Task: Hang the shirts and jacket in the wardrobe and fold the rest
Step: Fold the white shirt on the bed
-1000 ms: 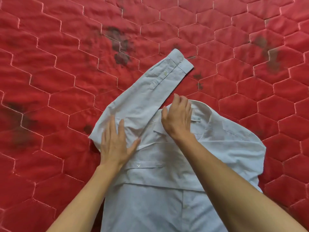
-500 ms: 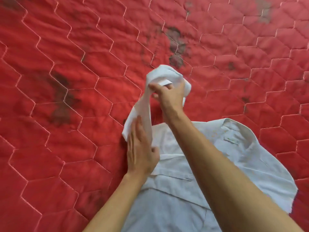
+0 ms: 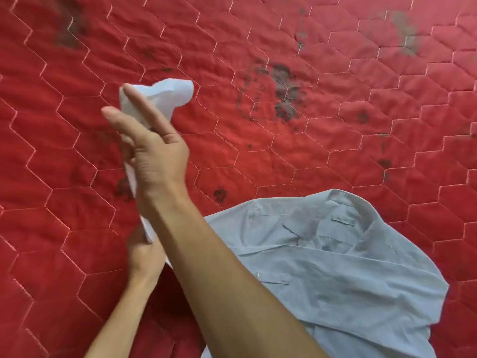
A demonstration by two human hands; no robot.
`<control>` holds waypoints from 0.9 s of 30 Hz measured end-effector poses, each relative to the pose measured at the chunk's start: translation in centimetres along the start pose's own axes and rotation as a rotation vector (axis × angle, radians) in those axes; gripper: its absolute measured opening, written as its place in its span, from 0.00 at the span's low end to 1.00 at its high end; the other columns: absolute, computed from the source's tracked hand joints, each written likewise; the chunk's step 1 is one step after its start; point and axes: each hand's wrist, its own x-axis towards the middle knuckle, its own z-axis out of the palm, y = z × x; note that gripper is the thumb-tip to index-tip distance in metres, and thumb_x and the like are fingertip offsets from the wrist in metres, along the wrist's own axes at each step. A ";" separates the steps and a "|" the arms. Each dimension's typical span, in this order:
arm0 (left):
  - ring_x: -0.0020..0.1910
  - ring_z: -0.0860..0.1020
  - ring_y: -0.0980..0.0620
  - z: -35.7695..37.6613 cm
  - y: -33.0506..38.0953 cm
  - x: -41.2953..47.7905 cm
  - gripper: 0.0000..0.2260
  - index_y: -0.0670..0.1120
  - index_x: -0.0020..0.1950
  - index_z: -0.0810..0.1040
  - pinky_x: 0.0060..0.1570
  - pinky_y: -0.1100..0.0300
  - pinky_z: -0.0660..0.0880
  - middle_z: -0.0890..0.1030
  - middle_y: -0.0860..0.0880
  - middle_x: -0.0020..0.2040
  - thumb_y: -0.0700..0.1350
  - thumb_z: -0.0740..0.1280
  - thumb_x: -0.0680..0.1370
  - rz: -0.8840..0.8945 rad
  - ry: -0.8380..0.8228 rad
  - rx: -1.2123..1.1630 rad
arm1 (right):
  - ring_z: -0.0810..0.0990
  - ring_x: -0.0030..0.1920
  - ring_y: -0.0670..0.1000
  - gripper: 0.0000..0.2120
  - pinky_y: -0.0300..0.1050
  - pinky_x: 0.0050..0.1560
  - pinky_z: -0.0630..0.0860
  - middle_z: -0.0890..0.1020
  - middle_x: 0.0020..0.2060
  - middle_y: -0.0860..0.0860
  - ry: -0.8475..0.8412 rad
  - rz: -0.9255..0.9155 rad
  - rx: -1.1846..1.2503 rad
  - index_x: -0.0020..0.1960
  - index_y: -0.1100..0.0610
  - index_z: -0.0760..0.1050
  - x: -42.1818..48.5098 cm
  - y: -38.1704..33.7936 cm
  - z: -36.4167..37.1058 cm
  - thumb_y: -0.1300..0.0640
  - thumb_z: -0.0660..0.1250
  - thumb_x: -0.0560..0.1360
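Observation:
A pale blue collared shirt lies flat on the red quilt, collar towards the far side, at the lower right of the head view. Its left sleeve is lifted off the quilt and stretched out to the left. My right hand is raised and pinches the sleeve near its cuff, two fingers sticking out straight. My left hand sits lower, at the sleeve's shoulder end, partly hidden under my right forearm; it holds the cloth there.
The red quilt, stitched in hexagons, fills the whole view. Dark stains mark it in the middle, with fainter ones at the upper left and upper right.
My right hand left the shirt's collar, took the sleeve's cuff end and lifted it up and to the left. My left hand stayed at the shoulder. The view has swung left.

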 end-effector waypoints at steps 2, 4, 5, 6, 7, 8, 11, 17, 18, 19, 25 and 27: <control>0.35 0.76 0.58 -1.5 0.5 -0.4 0.06 0.49 0.44 0.78 0.35 0.66 0.69 0.81 0.47 0.38 0.38 0.69 0.78 -0.001 -0.005 -0.037 | 0.71 0.33 0.39 0.20 0.35 0.44 0.69 0.80 0.37 0.41 0.118 -0.044 0.030 0.59 0.52 0.83 -0.4 -1.0 -1.7 0.65 0.77 0.69; 0.30 0.70 0.59 -2.3 0.7 -1.0 0.08 0.51 0.43 0.77 0.31 0.66 0.66 0.75 0.52 0.32 0.38 0.69 0.78 0.029 -0.029 -0.011 | 0.75 0.41 0.44 0.27 0.40 0.49 0.71 0.82 0.49 0.46 0.260 -0.129 0.089 0.64 0.51 0.79 -0.8 -2.1 -4.7 0.64 0.78 0.67; 0.31 0.69 0.59 -2.2 0.4 -1.4 0.11 0.51 0.45 0.78 0.30 0.67 0.65 0.74 0.54 0.31 0.34 0.68 0.78 0.013 -0.050 -0.012 | 0.76 0.45 0.47 0.32 0.42 0.50 0.72 0.82 0.55 0.48 0.332 -0.165 0.118 0.68 0.51 0.75 -1.3 -2.8 -6.6 0.63 0.79 0.66; 0.32 0.70 0.60 -2.0 0.5 -1.9 0.15 0.50 0.49 0.79 0.31 0.69 0.66 0.76 0.58 0.32 0.30 0.65 0.77 -0.027 -0.064 -0.015 | 0.77 0.46 0.47 0.34 0.40 0.48 0.74 0.82 0.58 0.50 0.377 -0.189 0.148 0.69 0.52 0.73 -1.9 -3.6 -8.7 0.62 0.78 0.66; 0.37 0.74 0.59 -1.7 0.5 -2.2 0.20 0.49 0.54 0.80 0.33 0.72 0.69 0.79 0.60 0.36 0.26 0.62 0.75 -0.045 -0.077 -0.012 | 0.78 0.40 0.45 0.28 0.36 0.41 0.74 0.83 0.52 0.50 0.376 -0.211 0.199 0.66 0.54 0.74 -2.9 -4.6 -11.0 0.63 0.76 0.68; 0.42 0.78 0.57 -1.4 0.8 -2.7 0.23 0.46 0.59 0.80 0.37 0.74 0.71 0.81 0.58 0.42 0.23 0.60 0.74 -0.068 -0.086 -0.019 | 0.76 0.31 0.41 0.18 0.31 0.31 0.70 0.82 0.41 0.48 0.362 -0.225 0.259 0.59 0.56 0.77 -4.3 -5.6 -13.4 0.65 0.73 0.71; 0.49 0.81 0.57 -0.5 1.8 -3.9 0.23 0.43 0.64 0.78 0.44 0.73 0.76 0.83 0.52 0.50 0.24 0.59 0.76 -0.096 -0.122 -0.114 | 0.61 0.18 0.42 0.06 0.32 0.20 0.53 0.64 0.22 0.42 0.401 -0.214 0.477 0.40 0.54 0.78 -9.7 -8.3 -20.5 0.64 0.69 0.71; 0.56 0.78 0.57 1.2 2.7 -7.3 0.25 0.52 0.72 0.72 0.53 0.62 0.76 0.77 0.53 0.62 0.34 0.66 0.77 0.113 -0.175 0.122 | 0.63 0.19 0.42 0.03 0.32 0.21 0.55 0.71 0.31 0.40 0.498 -0.210 0.236 0.40 0.52 0.79 -18.5 -10.7 -30.4 0.59 0.70 0.71; 0.56 0.77 0.55 1.2 2.3 -8.0 0.26 0.52 0.73 0.70 0.53 0.58 0.76 0.75 0.52 0.63 0.36 0.67 0.77 0.158 -0.196 0.213 | 0.63 0.19 0.42 0.03 0.32 0.21 0.56 0.70 0.30 0.40 0.512 -0.227 0.195 0.43 0.53 0.79 -19.9 -11.5 -32.1 0.58 0.70 0.70; 0.56 0.77 0.54 1.2 1.9 -9.0 0.26 0.53 0.74 0.69 0.53 0.55 0.76 0.74 0.52 0.64 0.38 0.69 0.77 0.201 -0.212 0.300 | 0.62 0.19 0.42 0.05 0.32 0.22 0.56 0.71 0.30 0.41 0.527 -0.238 0.151 0.47 0.55 0.79 -21.3 -12.2 -33.6 0.58 0.69 0.71; 0.38 0.80 0.38 1.5 0.9 -14.6 0.25 0.44 0.68 0.73 0.33 0.48 0.77 0.76 0.45 0.53 0.29 0.69 0.72 0.349 -0.227 0.653 | 0.59 0.20 0.40 0.12 0.32 0.22 0.58 0.67 0.25 0.42 0.637 -0.260 -0.062 0.34 0.53 0.78 -27.9 -13.9 -41.5 0.65 0.67 0.74; 0.36 0.79 0.37 2.0 0.9 -15.6 0.27 0.45 0.68 0.71 0.31 0.47 0.77 0.75 0.45 0.52 0.29 0.68 0.71 0.335 -0.272 0.705 | 0.61 0.22 0.42 0.12 0.35 0.23 0.59 0.67 0.26 0.44 0.796 -0.259 -0.195 0.34 0.54 0.79 -28.6 -13.5 -44.0 0.64 0.71 0.74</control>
